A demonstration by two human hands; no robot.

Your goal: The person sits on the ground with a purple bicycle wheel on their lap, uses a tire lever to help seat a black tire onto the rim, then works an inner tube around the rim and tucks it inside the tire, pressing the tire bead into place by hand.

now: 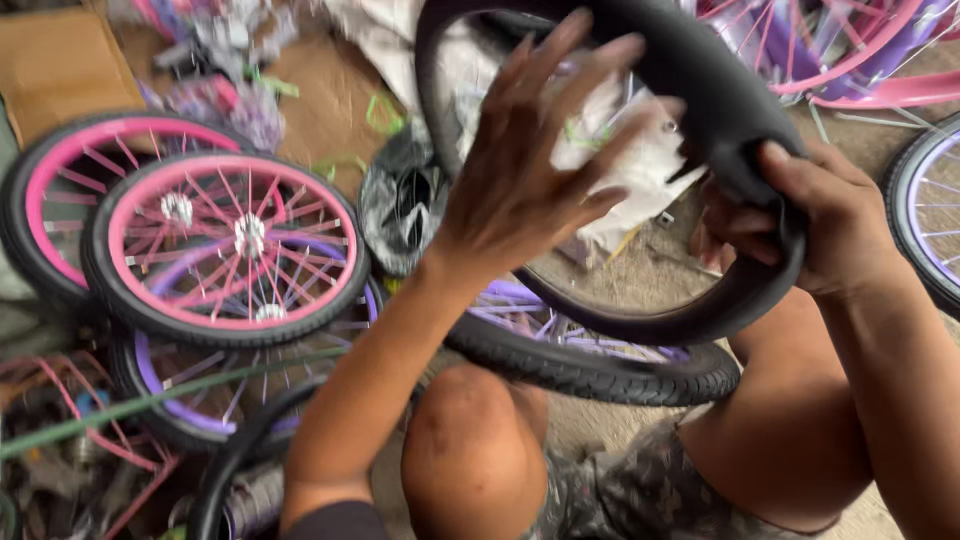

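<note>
1. Two bare hands work on a black tyre (700, 90) held up in front of the person, above their knees
2. Right hand (815, 225) has its grip closed on the tyre's right edge, thumb on top and fingers curled beneath, where the rubber is pinched and folded
3. Left hand (530, 165) is spread wide, fingers fanned across the tyre's opening; it grasps nothing
4. Below the tyre, a purple-rimmed wheel (590, 350) lies on the floor by the knees
5. Left of it, two pink-rimmed wheels (230, 250) are stacked on another purple one
6. Cardboard (60, 60) lies at far left
</note>
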